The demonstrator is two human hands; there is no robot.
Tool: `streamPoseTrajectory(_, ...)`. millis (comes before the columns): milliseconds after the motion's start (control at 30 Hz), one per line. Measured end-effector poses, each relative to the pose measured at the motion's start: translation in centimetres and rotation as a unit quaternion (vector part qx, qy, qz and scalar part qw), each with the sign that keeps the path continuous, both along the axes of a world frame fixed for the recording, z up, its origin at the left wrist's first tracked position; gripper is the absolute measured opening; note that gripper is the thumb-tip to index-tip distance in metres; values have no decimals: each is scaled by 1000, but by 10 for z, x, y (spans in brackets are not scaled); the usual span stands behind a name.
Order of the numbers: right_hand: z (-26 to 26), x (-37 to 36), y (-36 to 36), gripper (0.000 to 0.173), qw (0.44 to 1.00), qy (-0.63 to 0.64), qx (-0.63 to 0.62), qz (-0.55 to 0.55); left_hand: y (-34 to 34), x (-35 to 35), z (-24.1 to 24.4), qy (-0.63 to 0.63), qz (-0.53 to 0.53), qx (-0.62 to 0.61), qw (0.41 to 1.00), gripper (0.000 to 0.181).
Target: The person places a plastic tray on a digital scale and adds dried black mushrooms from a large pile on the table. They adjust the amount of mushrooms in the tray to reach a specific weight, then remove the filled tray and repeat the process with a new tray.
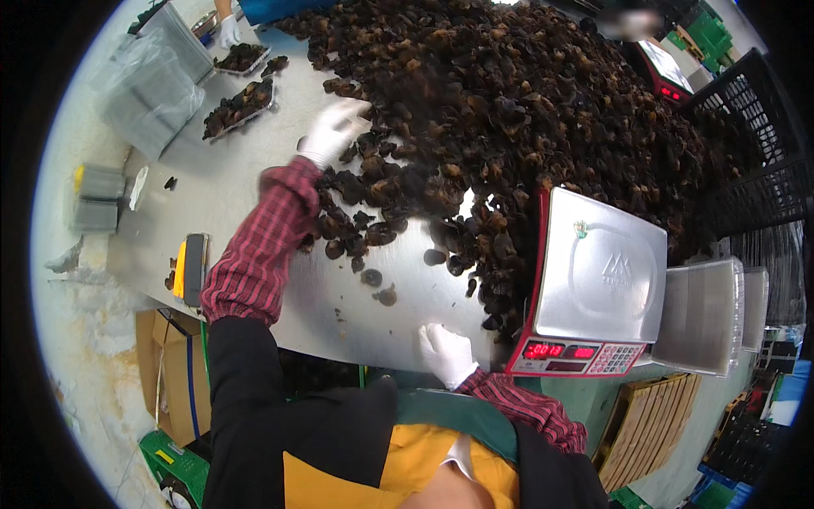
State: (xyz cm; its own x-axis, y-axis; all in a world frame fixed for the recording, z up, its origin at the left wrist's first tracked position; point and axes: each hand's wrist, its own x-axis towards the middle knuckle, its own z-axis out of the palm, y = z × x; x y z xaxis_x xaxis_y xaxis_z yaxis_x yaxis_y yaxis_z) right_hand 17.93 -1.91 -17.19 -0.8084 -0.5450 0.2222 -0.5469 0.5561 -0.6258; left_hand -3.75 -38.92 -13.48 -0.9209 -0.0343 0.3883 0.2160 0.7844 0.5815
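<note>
My left hand, in a white glove and blurred by motion, is at the left edge of a large heap of dark brown wood ear mushrooms. Whether its fingers hold a piece cannot be made out. My right hand, also gloved, rests curled at the near edge of the metal table, with nothing visible in it. Just right of it is a red digital scale with a bare steel platform and lit display. Beyond my left hand, a clear plastic tray is filled with mushrooms.
A co-worker's gloved hand touches another filled tray. Stacked plastic trays stand at left and right. A yellow-and-black device lies near the left edge. A black crate lies tipped at right, beside the heap.
</note>
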Motion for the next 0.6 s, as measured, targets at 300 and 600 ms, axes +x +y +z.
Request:
streamPoseTrajectory(300,-7,5,6,17,999,-42,-15,9,190,116,2,-205,-2,-244,948,66)
streamPoseTrajectory(600,32,13,49,10,994,35,-76,71,207,223,-32,-90,-55,-236,966,37)
